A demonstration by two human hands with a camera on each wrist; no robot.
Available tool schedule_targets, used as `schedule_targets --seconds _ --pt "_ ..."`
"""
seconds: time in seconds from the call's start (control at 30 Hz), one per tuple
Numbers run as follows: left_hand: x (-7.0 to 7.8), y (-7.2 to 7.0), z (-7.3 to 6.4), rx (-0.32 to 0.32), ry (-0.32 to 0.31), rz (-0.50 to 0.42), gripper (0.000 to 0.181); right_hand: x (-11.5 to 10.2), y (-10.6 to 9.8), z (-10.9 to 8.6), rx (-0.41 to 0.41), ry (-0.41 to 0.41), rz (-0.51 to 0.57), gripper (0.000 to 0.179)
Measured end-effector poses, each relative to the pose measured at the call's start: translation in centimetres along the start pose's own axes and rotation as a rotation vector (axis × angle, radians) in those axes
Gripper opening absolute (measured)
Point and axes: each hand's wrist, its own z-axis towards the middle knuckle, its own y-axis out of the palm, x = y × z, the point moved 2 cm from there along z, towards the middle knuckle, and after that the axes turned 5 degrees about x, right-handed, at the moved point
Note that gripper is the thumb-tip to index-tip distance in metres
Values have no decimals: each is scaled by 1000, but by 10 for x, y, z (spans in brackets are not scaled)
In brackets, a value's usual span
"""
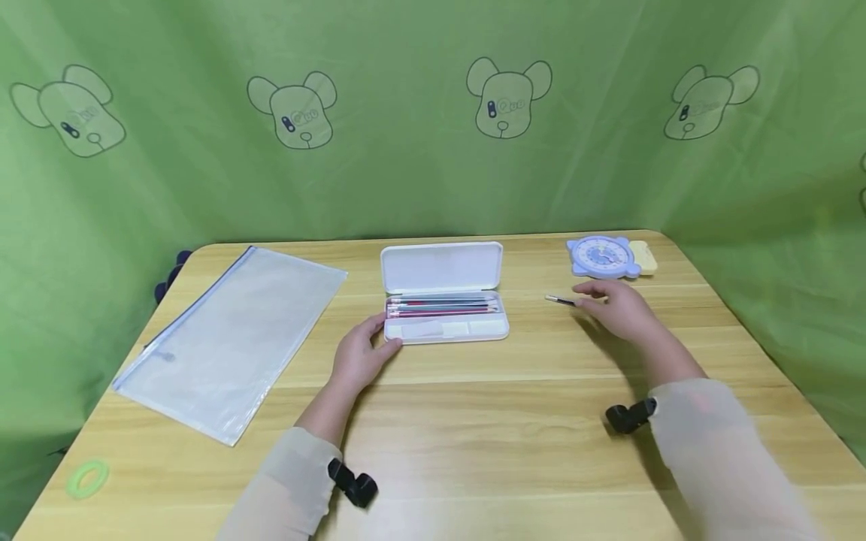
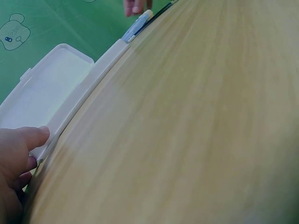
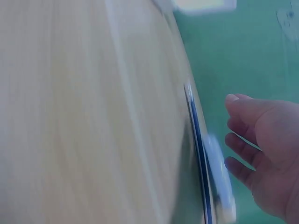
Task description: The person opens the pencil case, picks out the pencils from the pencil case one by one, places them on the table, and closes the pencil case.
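Note:
A white pencil case (image 1: 446,328) lies with its lid up at the middle of the table, several pencils (image 1: 443,304) in it. My left hand (image 1: 358,355) grips its left end, thumb at the front corner; the left wrist view shows the same hold on the case (image 2: 79,100). On the right, a dark, slim pencil (image 1: 558,300) with a pale end lies on the wood. My right hand (image 1: 617,306) hovers over it and hides its right part. In the right wrist view, the loosely bent fingers of the right hand (image 3: 268,144) stand apart from the pencil (image 3: 198,140).
Behind the right hand lie a blue clock-faced disc (image 1: 602,257) and a pale yellow block (image 1: 643,258). A clear zip pouch (image 1: 237,342) covers much of the table's left side. A green ring (image 1: 88,479) lies near the front left edge. Green curtain (image 1: 419,180) hangs behind.

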Motion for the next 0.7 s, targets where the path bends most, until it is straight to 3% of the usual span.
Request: schedule_targets --seconds 0.23,0.7 --pt "1 0 1 -6 1 -2 60 -43 23 13 -37 -66 45 37" --pt "-1 0 1 -5 11 -1 59 -102 66 37 -113 -133 117 32"
